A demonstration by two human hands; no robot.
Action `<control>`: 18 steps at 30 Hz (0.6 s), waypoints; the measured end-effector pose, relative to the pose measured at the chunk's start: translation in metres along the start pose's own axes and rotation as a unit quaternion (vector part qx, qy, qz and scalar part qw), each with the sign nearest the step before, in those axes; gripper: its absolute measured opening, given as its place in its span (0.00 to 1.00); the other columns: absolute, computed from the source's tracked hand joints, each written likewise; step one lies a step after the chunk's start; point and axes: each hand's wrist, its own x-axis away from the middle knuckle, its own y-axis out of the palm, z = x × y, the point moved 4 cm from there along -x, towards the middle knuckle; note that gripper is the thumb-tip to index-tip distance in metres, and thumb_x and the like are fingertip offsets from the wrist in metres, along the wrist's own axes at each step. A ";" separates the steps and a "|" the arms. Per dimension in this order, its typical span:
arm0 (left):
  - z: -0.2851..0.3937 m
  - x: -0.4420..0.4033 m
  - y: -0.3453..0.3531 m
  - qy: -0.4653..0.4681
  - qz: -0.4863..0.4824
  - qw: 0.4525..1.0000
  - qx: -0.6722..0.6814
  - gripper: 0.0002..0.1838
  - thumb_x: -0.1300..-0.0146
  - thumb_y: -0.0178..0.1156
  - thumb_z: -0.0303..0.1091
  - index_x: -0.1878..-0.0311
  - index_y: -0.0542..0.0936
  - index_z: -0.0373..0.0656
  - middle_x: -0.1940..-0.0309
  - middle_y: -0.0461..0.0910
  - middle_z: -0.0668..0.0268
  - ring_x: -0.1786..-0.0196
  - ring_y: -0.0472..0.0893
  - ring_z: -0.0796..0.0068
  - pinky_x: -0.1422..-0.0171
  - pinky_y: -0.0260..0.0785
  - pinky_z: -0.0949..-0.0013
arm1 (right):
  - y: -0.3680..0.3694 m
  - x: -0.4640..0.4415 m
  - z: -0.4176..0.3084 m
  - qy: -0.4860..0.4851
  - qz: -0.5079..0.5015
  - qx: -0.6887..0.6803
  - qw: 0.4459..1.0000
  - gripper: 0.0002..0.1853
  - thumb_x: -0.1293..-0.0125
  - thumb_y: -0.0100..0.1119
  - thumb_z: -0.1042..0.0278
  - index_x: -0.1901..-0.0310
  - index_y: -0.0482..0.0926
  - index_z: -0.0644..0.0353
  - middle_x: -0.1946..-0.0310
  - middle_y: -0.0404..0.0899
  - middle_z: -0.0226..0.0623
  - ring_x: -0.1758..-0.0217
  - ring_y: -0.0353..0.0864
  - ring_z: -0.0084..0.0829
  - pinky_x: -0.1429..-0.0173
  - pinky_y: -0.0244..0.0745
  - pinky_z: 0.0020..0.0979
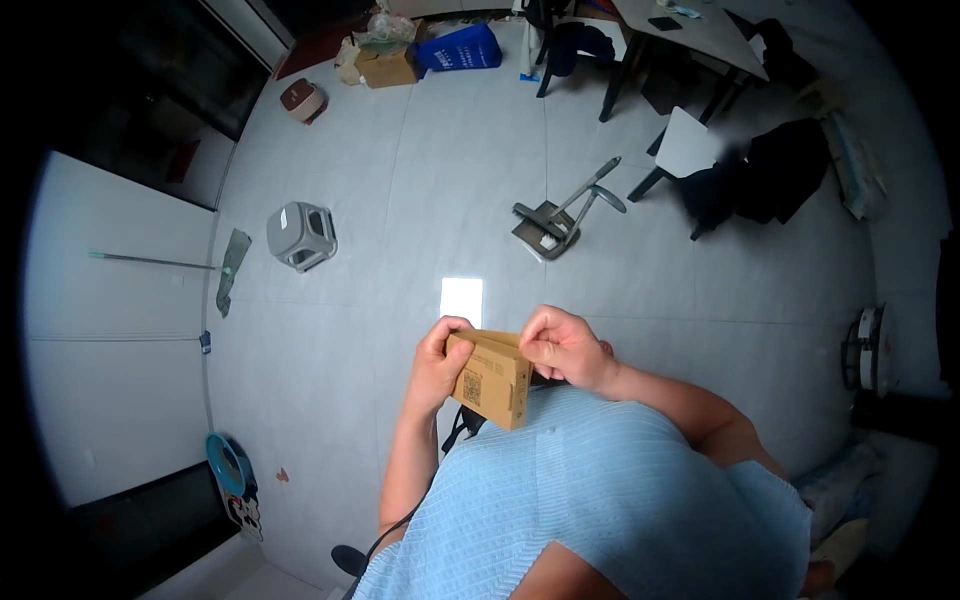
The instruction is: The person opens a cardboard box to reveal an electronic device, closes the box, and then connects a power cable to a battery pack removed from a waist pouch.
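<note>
A small brown cardboard box [492, 385] with a printed QR code is held in front of my body, tilted. My left hand [436, 362] grips its left end, thumb on the printed face and fingers behind the top edge. My right hand [566, 350] is closed in a pinch at the box's upper right corner, where a flap along the top stands slightly raised. The inside of the box does not show, and the right fingertips are partly hidden.
A grey stool [300, 236] stands on the tiled floor ahead left. A dustpan [548, 236] with a brush lies ahead. Chairs and a table [690, 30] are at the far right. A mop [232, 265] leans left, near a blue basin [228, 465].
</note>
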 end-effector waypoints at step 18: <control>0.005 -0.075 -0.067 0.002 0.152 0.984 -0.091 0.08 0.40 0.58 0.31 0.61 0.72 0.39 0.69 0.72 0.71 0.65 0.70 0.83 0.60 0.66 0.76 | -0.024 -0.110 -0.013 -0.080 0.029 0.410 0.908 0.14 0.41 0.60 0.71 0.54 0.75 0.64 0.67 0.80 0.41 0.65 0.81 0.33 0.62 0.77 0.29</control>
